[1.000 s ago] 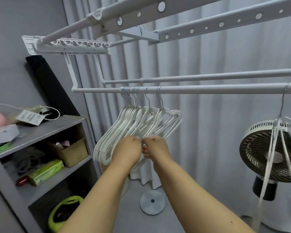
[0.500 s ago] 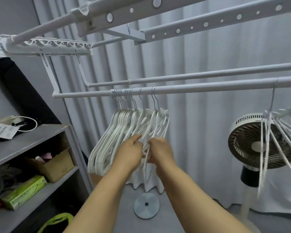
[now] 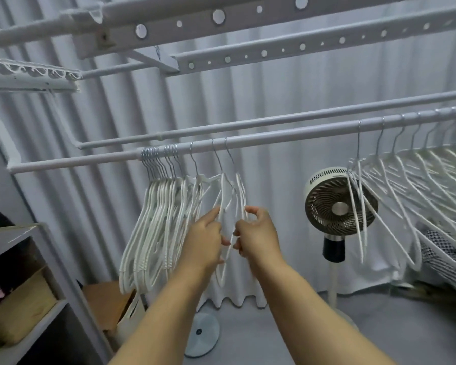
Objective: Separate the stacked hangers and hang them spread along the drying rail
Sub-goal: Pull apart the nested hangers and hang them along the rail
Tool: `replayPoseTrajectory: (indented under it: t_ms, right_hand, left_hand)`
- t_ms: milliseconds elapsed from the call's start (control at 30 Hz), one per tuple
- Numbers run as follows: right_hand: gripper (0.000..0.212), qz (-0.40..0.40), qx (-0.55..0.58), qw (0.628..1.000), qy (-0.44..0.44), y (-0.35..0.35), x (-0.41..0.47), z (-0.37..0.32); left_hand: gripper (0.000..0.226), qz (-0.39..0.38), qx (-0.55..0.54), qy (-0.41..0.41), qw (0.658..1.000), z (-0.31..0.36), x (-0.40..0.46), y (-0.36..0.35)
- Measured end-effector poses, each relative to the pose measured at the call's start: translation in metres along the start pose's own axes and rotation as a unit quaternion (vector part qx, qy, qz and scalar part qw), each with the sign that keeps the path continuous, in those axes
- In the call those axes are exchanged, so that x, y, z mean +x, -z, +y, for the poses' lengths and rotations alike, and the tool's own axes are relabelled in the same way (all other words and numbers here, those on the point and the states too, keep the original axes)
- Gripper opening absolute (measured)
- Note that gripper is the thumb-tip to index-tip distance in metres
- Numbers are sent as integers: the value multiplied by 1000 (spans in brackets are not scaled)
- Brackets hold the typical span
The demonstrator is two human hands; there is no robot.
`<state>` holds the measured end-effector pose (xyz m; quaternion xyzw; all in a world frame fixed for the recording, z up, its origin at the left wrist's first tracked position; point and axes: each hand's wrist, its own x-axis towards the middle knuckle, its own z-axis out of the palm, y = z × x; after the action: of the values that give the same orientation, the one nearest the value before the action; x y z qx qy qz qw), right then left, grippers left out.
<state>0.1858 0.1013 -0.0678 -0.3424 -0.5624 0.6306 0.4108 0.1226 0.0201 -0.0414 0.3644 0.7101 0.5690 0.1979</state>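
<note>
**Peeling the next hangers off the stack**

While the left hand (image 3: 204, 242) is pinching the lower edge of one freed hanger (image 3: 223, 204) and the right hand (image 3: 258, 234) is curling its fingers round the next hanger (image 3: 239, 196), the two hooks are sitting just apart on the drying rail (image 3: 274, 135). Doing this step well likely means lifting each hook slightly before sliding it toward 3 o'clock, so it is not dragging its neighbour along — the thin frames look prone to tangling where they cross near the hands.

Counting from 9 o'clock: the tight stack of hangers (image 3: 156, 219) is showing roughly a dozen hooks, too crowded to number exactly; one loosened hanger (image 3: 195, 180) is hanging just beside it; then come the two in hand. Well apart, at 3 o'clock, the spread hangers (image 3: 406, 180) are showing at least seven hooks before blurring out at the frame edge. Two hands, two lower rails — the back rail (image 3: 248, 123) is carrying nothing visible — and one fan (image 3: 340, 204) standing behind.
</note>
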Motion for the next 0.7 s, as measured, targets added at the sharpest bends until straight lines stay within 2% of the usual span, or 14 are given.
replayPoseTrajectory:
  t_ms: [433, 700]
  right_hand:
    - [43, 45, 35, 998, -5, 45, -1, -15]
    - [52, 86, 35, 996, 1, 83, 6, -21]
  left_hand:
    - [55, -27, -20, -14, 999, 8, -1, -39]
    - [52, -49, -29, -18, 998, 20, -3, -76]
